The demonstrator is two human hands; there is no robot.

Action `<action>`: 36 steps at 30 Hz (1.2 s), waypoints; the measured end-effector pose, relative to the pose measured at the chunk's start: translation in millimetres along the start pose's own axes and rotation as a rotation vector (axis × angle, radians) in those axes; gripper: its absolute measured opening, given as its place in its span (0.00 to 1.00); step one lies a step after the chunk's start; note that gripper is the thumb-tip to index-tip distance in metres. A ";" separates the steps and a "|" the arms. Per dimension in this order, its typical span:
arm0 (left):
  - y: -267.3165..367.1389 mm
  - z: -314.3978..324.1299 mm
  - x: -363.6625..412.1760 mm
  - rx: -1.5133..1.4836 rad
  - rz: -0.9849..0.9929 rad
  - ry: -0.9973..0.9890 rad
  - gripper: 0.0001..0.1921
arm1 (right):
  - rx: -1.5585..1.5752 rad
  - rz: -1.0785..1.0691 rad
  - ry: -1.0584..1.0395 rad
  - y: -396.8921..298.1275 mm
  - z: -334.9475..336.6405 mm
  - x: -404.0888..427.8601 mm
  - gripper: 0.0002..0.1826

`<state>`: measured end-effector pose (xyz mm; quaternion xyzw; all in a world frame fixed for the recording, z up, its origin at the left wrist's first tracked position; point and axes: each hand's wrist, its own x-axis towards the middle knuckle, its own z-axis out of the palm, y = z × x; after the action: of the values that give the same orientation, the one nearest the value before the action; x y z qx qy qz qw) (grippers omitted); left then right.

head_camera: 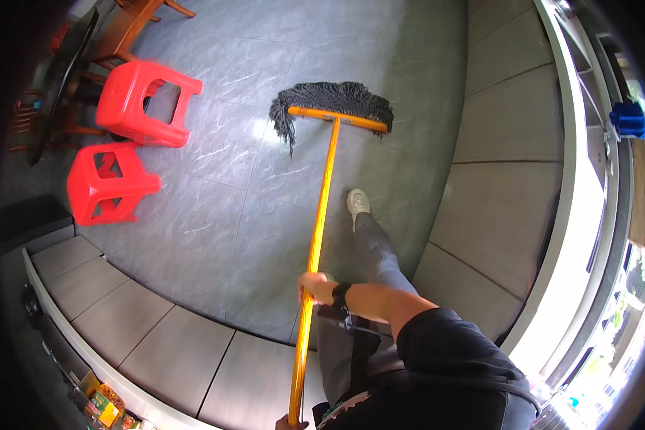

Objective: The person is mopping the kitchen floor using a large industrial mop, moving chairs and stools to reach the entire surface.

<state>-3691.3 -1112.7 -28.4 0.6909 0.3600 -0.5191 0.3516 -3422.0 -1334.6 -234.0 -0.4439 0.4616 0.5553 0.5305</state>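
A flat dust mop with a dark grey string head lies on the grey tile floor ahead of me. Its orange crossbar joins a long yellow wooden handle, which slants down towards me. My right hand, with a black band at the wrist, is wrapped around the handle's middle. Lower down, at the bottom edge of the picture, my left hand grips the handle; most of this hand is cut off. My white shoe is on the floor to the right of the handle.
Two red plastic stools stand at the left, near a wooden chair and a dark table. Grey cabinets line the right side, below a white counter edge. More cabinets run along the lower left. Bottles stand at lower left.
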 end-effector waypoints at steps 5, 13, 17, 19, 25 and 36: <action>202.4 29.1 48.9 -0.092 -0.101 -0.053 0.09 | -0.077 -0.190 0.128 -129.1 -81.0 23.8 0.12; 382.2 33.3 84.8 -0.177 0.060 0.012 0.11 | 0.442 -0.494 0.186 -299.4 -134.3 13.1 0.06; 295.9 31.4 36.6 0.014 -0.094 0.051 0.12 | 0.190 -0.362 0.146 -221.2 -81.9 -7.5 0.10; 260.1 36.1 0.4 0.142 -0.163 0.062 0.10 | 0.109 -0.312 0.092 -157.5 -58.4 -8.7 0.11; 212.8 4.0 -108.2 0.073 -0.441 0.137 0.09 | -0.026 0.172 -0.306 -25.8 -16.8 -66.6 0.03; 247.5 -38.1 -90.1 -0.126 -0.506 0.177 0.09 | -0.042 0.210 -0.630 -134.8 -13.4 -57.4 0.05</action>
<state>-3478.4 -1214.0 94.9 0.5985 0.5819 -0.5048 0.2201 -3284.8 -1356.6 -185.6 -0.2110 0.3067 0.7264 0.5777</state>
